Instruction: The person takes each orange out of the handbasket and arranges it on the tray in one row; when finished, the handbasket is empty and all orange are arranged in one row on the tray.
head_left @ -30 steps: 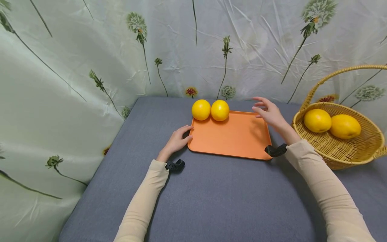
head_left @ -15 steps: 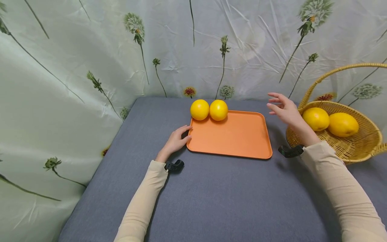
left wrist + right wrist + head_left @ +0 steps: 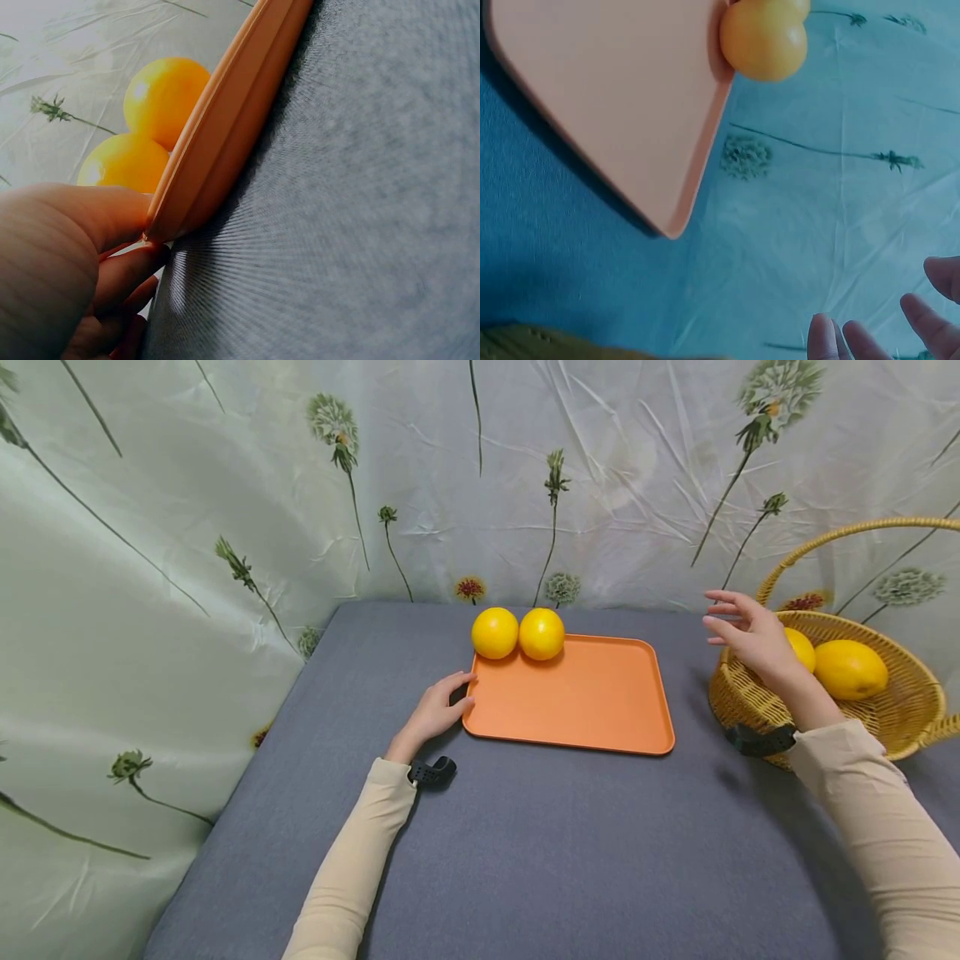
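Note:
Two round yellow-orange fruits, like oranges (image 3: pixel 495 633), sit side by side at the back left of an orange tray (image 3: pixel 577 697). My left hand (image 3: pixel 433 708) lies at the tray's left edge; its thumb and fingertips touch the rim, as the left wrist view also shows. Empty and raised, my right hand (image 3: pixel 757 635) hovers over the left rim of a wicker basket (image 3: pixel 911 714), fingers slightly bent and apart. Inside the basket are an oval, lemon-like yellow fruit (image 3: pixel 851 670) and another yellow fruit (image 3: pixel 800 649), the latter partly hidden by my right hand.
The basket's tall arched handle (image 3: pixel 847 533) rises at the far right. A grey-blue cloth (image 3: pixel 555 843) covers the table. Behind and to the left hangs a pale curtain (image 3: pixel 450 468) printed with flowers.
My right hand has moved right, from above the tray's back right corner to the basket's left rim. The left hand and tray look still apart from a slight camera shift.

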A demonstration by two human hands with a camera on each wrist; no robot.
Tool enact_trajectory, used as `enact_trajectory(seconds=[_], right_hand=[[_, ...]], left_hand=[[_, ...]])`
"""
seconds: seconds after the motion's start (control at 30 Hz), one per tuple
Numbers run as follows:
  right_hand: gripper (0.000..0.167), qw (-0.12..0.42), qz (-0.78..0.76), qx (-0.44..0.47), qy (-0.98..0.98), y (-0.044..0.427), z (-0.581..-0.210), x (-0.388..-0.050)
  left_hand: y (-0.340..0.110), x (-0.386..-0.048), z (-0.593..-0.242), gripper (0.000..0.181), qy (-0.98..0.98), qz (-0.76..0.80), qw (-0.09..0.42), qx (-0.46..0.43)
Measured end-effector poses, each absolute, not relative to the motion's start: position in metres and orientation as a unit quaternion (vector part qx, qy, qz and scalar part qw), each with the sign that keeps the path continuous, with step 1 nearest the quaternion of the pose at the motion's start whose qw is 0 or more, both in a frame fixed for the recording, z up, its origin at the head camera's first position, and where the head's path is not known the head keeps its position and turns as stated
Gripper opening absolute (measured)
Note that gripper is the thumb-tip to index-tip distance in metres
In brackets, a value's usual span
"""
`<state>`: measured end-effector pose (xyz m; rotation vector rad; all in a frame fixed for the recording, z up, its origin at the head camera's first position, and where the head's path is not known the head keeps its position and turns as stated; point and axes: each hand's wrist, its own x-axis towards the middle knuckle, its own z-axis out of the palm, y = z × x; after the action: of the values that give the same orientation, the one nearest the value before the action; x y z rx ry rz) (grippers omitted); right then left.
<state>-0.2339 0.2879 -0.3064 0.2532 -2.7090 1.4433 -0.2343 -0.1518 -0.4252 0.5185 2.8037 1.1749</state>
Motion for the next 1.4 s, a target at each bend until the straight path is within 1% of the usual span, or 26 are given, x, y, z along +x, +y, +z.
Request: enact_trajectory(seconds=[0.13,0.2,0.33,0.57,0.93,1.13,1.23,1.33,1.4], right_hand=[[0.035,0.047,0.48,0.075,-0.873,0.301,-0.307,-0.23],[0.031,0.05,0.483,0.072,-0.871,0.308,-0.306,-0.229],[0.03,0.051,0.481,0.064,-0.873,0.321,-0.303,-0.226],[0.033,0.05,0.481,0.046,-0.874,0.336,-0.297,-0.222],[0.026,0.037,0.437,0.019,-0.898,0.366,-0.294,-0.227],[0.023,0.006,0.381,0.01,-0.925,0.38,-0.297,-0.233],[0.032,-0.024,0.338,0.012,-0.941,0.385,-0.299,-0.237],[0.052,-0.049,0.307,0.014,-0.95,0.388,-0.3,-0.239],[0.058,-0.057,0.295,0.018,-0.954,0.388,-0.301,-0.24]], left_hand=[[-0.152,-0.235,-0.426,0.046,0.909,0.381,0.03,0.168],[-0.151,-0.235,-0.426,0.046,0.909,0.381,0.031,0.168],[-0.151,-0.234,-0.424,0.046,0.908,0.384,0.029,0.166],[-0.152,-0.232,-0.424,0.046,0.908,0.381,0.028,0.169],[-0.151,-0.233,-0.425,0.047,0.911,0.378,0.031,0.162],[-0.151,-0.233,-0.423,0.047,0.912,0.376,0.032,0.162],[-0.151,-0.233,-0.423,0.047,0.912,0.375,0.034,0.164],[-0.151,-0.233,-0.424,0.047,0.91,0.377,0.035,0.166],[-0.151,-0.233,-0.424,0.047,0.91,0.379,0.035,0.166]])
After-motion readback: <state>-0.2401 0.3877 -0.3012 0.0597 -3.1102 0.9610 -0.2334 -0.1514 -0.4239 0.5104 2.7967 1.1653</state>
